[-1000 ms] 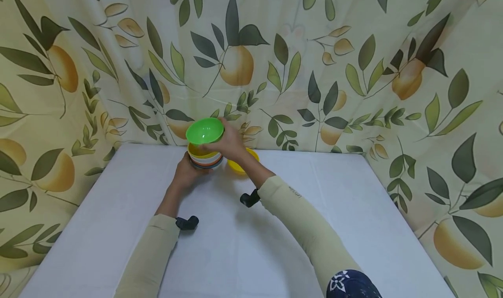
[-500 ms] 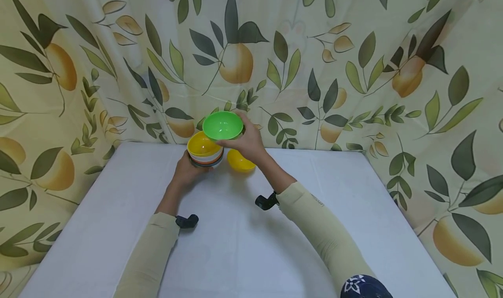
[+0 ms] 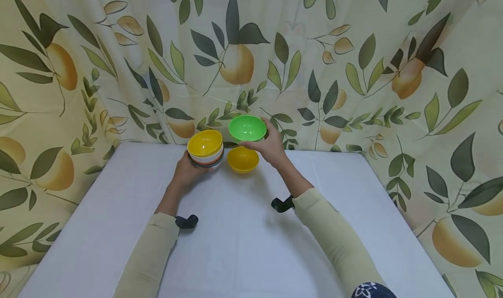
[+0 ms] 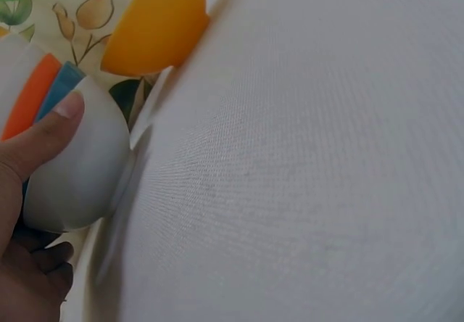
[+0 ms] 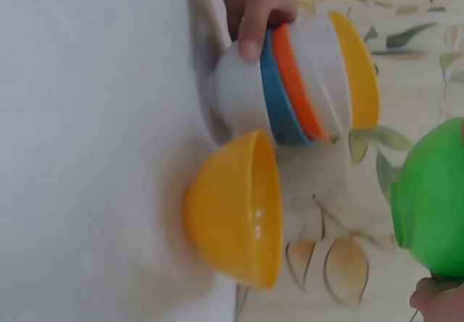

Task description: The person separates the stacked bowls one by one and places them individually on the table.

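A green bowl (image 3: 247, 128) is held up by my right hand (image 3: 271, 144), its thumb and fingers at the rim. Below and just left of that hand, a single yellow bowl (image 3: 242, 160) stands upright on the table. My left hand (image 3: 187, 171) grips a stack of nested bowls (image 5: 279, 83) low on its side. A yellow bowl (image 3: 204, 143) tops this stack, with white, orange and blue ones beneath and a white bowl (image 4: 83, 155) at the bottom. In the left wrist view, my thumb presses on the lower bowls.
The table (image 3: 235, 245) has a white cloth, and the bowls are near its far edge. Right behind it hangs a curtain (image 3: 291, 93) printed with fruit and leaves. Both wrists carry a small black camera (image 3: 187, 222).
My right hand has lifted the green bowl off the top of the stack and carried it right, over the single yellow bowl. The left hand stays put.
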